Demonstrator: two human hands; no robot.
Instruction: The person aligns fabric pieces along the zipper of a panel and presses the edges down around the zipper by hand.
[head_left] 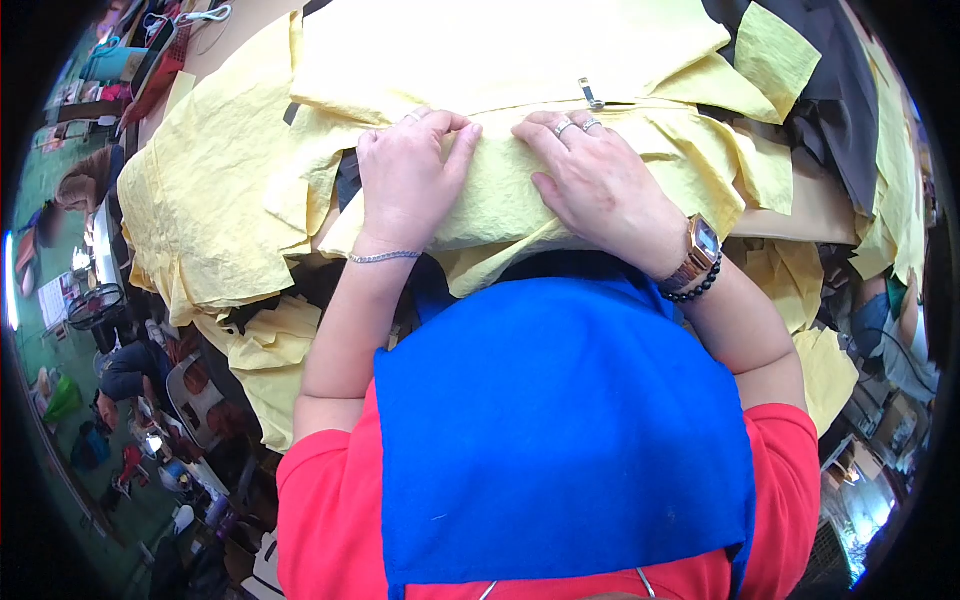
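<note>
Yellow fabric [490,190] lies spread in front of me, with a long seam or folded edge across it. My left hand [415,175] is on this edge, fingers curled into the cloth and thumb close to the index finger. To its right, my right hand [600,185] rests on the same cloth, fingertips at the edge and thumb held apart. Just above the right fingers lies a small metal piece [591,94] with a dark part; I cannot make out its kind. What is under my fingertips is hidden.
More yellow pieces [220,190] pile up at the left and hang over the table edge. Dark fabric [835,110] lies at the right. A tan tabletop [820,205] shows beneath. A blue apron [560,430] covers my front. Other people are at far left.
</note>
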